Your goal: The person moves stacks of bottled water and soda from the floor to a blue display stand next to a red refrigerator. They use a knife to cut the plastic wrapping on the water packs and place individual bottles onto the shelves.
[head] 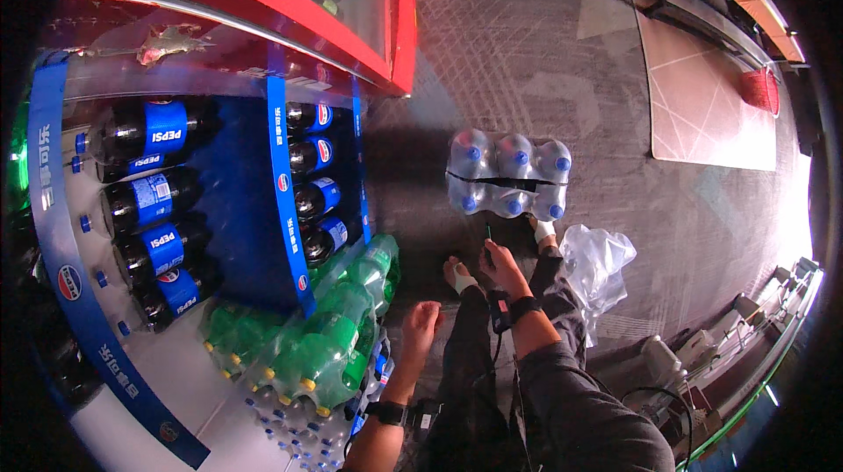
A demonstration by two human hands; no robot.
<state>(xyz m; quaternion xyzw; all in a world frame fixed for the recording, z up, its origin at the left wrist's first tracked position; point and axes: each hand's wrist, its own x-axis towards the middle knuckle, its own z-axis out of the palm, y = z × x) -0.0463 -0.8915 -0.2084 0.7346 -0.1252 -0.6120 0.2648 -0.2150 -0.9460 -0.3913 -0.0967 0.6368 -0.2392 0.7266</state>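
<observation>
A shrink-wrapped pack of clear bottles with blue caps [507,175] stands on the floor ahead of my feet, its film split open along the middle. My right hand [504,266] is closed around a thin pointed tool [489,232], perhaps a cutter, whose tip points towards the pack without touching it. Lower and to the left, my left hand [421,324] is raised with curled fingers, and I see nothing in it. Crumpled clear plastic film [596,268] lies at the right, beside my leg.
A Pepsi display rack [283,189] with dark cola bottles [155,199] stands left, below a red cooler [402,31]. Wrapped green bottles [329,327] and small clear bottles [303,432] are at lower left. A red basket [761,91] stands far right; white equipment [662,360] lines the lower right.
</observation>
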